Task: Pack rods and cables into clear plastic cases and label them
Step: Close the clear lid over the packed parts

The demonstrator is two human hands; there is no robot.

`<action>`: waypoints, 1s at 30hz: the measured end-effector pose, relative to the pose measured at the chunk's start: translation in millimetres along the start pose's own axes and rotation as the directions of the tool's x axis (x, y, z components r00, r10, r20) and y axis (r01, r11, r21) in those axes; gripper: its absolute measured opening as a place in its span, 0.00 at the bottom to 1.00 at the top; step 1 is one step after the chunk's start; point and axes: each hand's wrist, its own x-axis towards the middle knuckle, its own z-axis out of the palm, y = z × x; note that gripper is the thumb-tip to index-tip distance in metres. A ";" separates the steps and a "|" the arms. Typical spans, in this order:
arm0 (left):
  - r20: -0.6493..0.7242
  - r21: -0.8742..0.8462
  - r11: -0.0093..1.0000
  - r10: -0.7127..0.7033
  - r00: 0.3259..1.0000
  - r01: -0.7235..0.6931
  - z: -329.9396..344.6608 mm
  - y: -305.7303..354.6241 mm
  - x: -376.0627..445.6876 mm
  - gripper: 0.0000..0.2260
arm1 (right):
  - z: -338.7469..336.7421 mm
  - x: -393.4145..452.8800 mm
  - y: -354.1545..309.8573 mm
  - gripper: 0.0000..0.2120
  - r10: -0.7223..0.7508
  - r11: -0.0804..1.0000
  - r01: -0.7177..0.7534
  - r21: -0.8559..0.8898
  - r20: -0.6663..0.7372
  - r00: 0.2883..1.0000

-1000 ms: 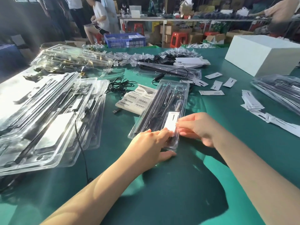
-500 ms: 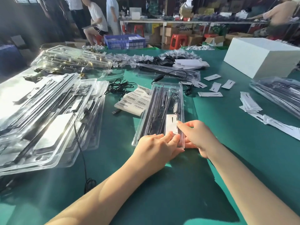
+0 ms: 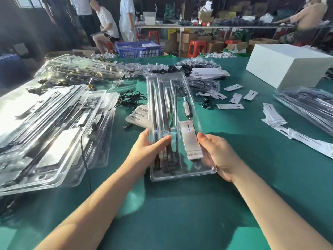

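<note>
Hands on the case now: the left hand (image 3: 146,150) grips the left edge of the clear plastic case (image 3: 173,112), thumb laid across the lid, and the right hand (image 3: 219,156) clamps the right edge, fingers curled beneath it. Case is up off the green worktop (image 3: 180,210), tilted with its far end raised, over the middle of the surface nearer the front edge. Inside it, dark rods (image 3: 159,109) run lengthwise along the left side, a thin cable (image 3: 173,112) snakes down the centre, and a white label (image 3: 191,141) sits on the right half near the person's end. Toward the left edge, a heap of clear cases (image 3: 54,130) catches hard glare, with another stack (image 3: 79,73) behind it toward the far left corner. Barcode sheets (image 3: 138,114) lie just left of the held case, loose black cables (image 3: 131,99) beyond them. Right side: scattered white cards (image 3: 234,98), a pile of them (image 3: 272,114), more filled cases (image 3: 306,105) at the right edge, and a white box (image 3: 288,65) at the far right corner. Blue crate (image 3: 137,49) sits past the far edge.
</note>
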 end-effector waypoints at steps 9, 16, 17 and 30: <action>-0.038 -0.443 0.896 0.016 0.999 -0.031 3.7 -2.7 4.3 0.08 | 3.4 -1.2 -6.1 0.26 0.235 0.947 -0.256 0.193 0.127 0.964; -0.176 -0.469 0.869 0.081 0.981 -0.156 -6.0 -7.8 13.1 0.15 | 38.3 -9.0 3.3 0.06 0.273 0.817 -0.212 0.536 -0.037 0.961; -0.184 -0.464 0.872 0.079 0.980 -0.158 -6.5 -8.7 13.5 0.16 | 44.2 -8.8 4.4 0.05 0.287 0.798 -0.200 0.569 -0.066 0.956; -0.189 -0.481 0.867 0.041 0.981 -0.129 -6.3 -15.6 15.8 0.13 | 48.7 -2.9 2.3 0.07 0.225 0.875 -0.120 0.470 -0.173 0.959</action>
